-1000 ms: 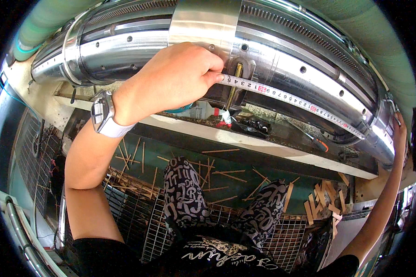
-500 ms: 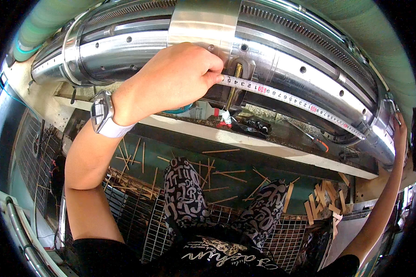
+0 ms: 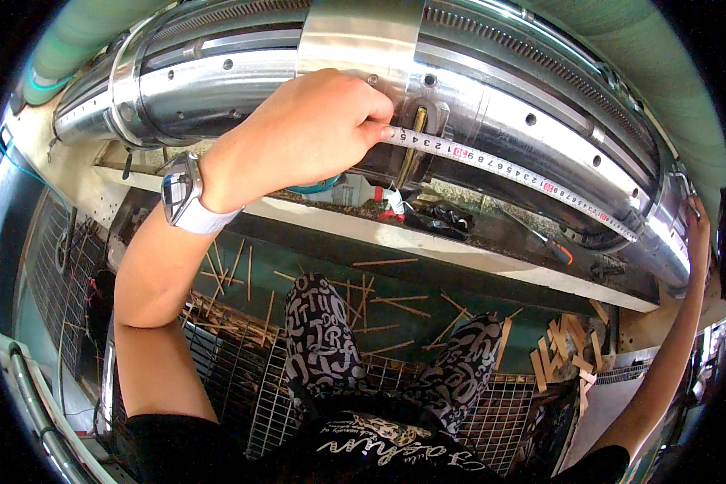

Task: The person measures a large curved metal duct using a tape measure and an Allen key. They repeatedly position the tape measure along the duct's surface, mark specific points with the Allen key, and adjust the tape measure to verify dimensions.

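My left hand [image 3: 319, 129] pinches a white measuring tape [image 3: 500, 166] between thumb and fingers, against the front of a long shiny metal cylinder [image 3: 250, 66]. From there the tape runs right along the cylinder's lower side and drops from sight by a metal collar [image 3: 661, 208] near the right rim. Beyond that collar is my right hand [image 3: 698, 218], fingers curled at a shiny metal part; what they grip is too small to make out. Just right of my left fingertips, a brass-coloured rod [image 3: 412, 153] stands in a slot behind the tape.
Below the cylinder, a pale beam [image 3: 363, 228] crosses in front. A screwdriver [image 3: 552, 244] with an orange-and-black handle, a red-and-white nozzle [image 3: 393, 203] and black parts [image 3: 444, 218] lie on the ledge behind it. Wooden strips [image 3: 391, 305] and metal grating [image 3: 274, 415] are underfoot.
The view has shifted slightly. My left hand still pinches the tape at the same spot on the cylinder, and my right hand stays at the far right.
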The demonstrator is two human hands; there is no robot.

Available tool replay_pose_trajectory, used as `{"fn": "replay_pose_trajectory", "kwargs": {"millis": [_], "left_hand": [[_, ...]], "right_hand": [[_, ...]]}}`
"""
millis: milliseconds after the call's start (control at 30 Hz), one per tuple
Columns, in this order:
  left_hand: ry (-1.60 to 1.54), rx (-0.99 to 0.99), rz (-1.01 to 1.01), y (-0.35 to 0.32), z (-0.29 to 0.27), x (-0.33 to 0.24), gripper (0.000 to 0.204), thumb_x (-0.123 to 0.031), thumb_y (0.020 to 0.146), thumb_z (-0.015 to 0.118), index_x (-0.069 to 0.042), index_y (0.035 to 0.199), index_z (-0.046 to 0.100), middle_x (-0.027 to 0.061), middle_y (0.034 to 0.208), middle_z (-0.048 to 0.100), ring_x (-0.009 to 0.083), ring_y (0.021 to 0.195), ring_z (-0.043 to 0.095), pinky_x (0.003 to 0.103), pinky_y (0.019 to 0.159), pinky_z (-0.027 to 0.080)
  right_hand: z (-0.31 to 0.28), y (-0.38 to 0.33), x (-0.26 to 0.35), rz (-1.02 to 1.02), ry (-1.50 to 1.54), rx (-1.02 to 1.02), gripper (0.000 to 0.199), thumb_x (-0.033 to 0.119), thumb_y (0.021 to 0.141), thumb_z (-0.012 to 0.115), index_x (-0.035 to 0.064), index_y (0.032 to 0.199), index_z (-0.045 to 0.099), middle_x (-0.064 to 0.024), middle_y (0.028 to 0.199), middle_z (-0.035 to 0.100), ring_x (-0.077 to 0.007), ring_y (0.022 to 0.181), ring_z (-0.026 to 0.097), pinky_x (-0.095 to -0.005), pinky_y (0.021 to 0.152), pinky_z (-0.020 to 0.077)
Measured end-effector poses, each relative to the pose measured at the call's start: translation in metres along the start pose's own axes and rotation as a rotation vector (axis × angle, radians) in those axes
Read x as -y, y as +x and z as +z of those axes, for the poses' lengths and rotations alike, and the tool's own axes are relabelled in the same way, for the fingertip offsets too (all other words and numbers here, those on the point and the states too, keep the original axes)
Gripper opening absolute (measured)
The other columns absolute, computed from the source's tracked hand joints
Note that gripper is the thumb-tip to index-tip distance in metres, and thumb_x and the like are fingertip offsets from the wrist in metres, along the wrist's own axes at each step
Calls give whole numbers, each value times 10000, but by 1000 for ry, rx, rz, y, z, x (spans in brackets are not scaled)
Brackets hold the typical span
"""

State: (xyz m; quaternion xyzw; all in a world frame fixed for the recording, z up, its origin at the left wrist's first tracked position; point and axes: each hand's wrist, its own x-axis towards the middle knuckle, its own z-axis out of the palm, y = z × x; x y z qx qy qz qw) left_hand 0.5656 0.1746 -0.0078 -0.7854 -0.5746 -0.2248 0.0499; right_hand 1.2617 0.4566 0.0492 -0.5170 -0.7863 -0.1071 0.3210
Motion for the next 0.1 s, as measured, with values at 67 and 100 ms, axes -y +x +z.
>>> {"fn": "replay_pose_trajectory", "kwargs": {"millis": [67, 100], "left_hand": [[-11, 13, -24, 0, 0, -1, 192, -179, 835, 583, -8, 749, 581, 149, 589, 546, 277, 521, 525, 370, 513, 407], [-14, 22, -39, 0, -1, -1, 193, -180, 837, 583, -8, 748, 581, 150, 589, 548, 267, 519, 529, 369, 513, 407]], "right_hand": [[-3, -1, -4, 43, 29, 19, 426, 151, 933, 465, -15, 1322, 412, -165, 1305, 485, -218, 1218, 446, -299, 1036, 303], [-1, 0, -3, 63, 47, 30, 442, 160, 936, 463, -10, 1337, 393, -170, 1306, 482, -228, 1224, 444, -305, 1042, 299]]}}
